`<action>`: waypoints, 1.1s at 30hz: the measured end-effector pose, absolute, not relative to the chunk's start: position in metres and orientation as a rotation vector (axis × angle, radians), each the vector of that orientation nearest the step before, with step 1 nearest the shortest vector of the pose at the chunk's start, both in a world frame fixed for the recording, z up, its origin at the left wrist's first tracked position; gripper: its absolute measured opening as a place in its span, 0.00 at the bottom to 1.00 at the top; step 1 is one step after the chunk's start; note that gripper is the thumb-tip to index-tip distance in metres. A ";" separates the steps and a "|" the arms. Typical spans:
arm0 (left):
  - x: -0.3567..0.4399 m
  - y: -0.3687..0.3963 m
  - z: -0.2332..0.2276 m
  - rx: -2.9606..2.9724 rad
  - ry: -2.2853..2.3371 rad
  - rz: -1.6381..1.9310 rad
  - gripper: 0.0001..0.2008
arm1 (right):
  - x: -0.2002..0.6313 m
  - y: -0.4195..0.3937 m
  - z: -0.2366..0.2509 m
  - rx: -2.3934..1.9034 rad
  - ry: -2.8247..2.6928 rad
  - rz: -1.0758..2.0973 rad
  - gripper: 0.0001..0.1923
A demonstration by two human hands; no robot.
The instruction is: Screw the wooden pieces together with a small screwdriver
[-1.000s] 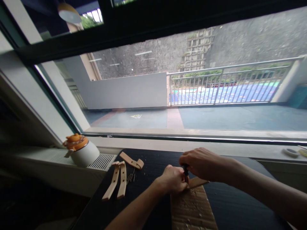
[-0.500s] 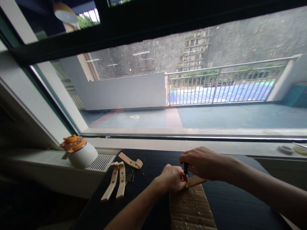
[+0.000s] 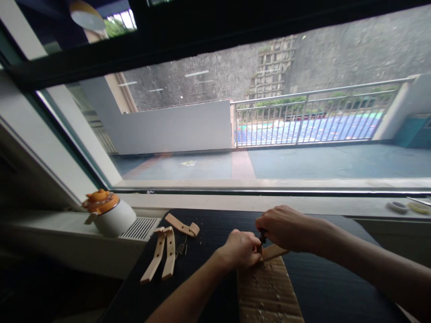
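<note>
My right hand (image 3: pixel 281 228) is closed from above around a dark upright tool (image 3: pixel 262 236) that looks like a screwdriver; its tip is hidden behind my left fingers. Under it lies a pale wooden piece (image 3: pixel 274 252) on a strip of corrugated cardboard (image 3: pixel 269 291). My left hand (image 3: pixel 240 248) pinches the near end of this wooden piece beside the tool. To the left, two bent wooden pieces with holes (image 3: pixel 170 253) lie side by side, and a third wooden piece (image 3: pixel 182 225) rests behind them. Several thin metal screws or pins (image 3: pixel 182 249) are scattered next to them.
All this is on a black table (image 3: pixel 215 224) against the window sill (image 3: pixel 208 202). A white pot with an orange lid (image 3: pixel 117 217) stands on the vented ledge at left. Tape rolls (image 3: pixel 397 207) lie on the sill at right. Small crumbs dot the cardboard and tabletop.
My right hand has turned slightly around the tool and shifted a little to the right. My left hand keeps its hold on the wooden piece. The view has moved slightly.
</note>
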State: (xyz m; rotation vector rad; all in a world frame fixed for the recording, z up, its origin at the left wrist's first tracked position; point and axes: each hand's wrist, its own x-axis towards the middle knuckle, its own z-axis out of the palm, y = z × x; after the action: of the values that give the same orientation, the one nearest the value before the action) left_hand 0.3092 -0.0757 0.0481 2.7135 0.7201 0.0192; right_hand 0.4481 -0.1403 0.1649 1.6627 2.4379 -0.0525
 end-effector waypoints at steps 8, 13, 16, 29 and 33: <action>0.310 -0.076 0.047 2.722 0.739 0.039 0.09 | 0.442 -0.142 0.171 1.626 2.487 -0.074 0.13; 0.310 -0.076 0.045 2.714 0.759 0.038 0.10 | 0.444 -0.139 0.169 1.644 2.470 -0.057 0.09; 0.309 -0.076 0.046 2.712 0.765 0.033 0.10 | 0.447 -0.139 0.166 1.669 2.457 -0.036 0.08; 0.311 -0.077 0.047 2.690 0.811 0.041 0.11 | 0.440 -0.141 0.167 1.637 2.503 -0.038 0.08; 0.310 -0.078 0.045 2.667 0.782 0.061 0.10 | 0.442 -0.141 0.163 1.648 2.483 -0.019 0.07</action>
State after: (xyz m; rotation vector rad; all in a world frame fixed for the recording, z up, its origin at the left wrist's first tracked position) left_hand 0.3103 -0.0777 0.0452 2.6675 0.7820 0.0611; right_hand 0.4422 -0.1405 0.1634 1.6480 2.4828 -0.0189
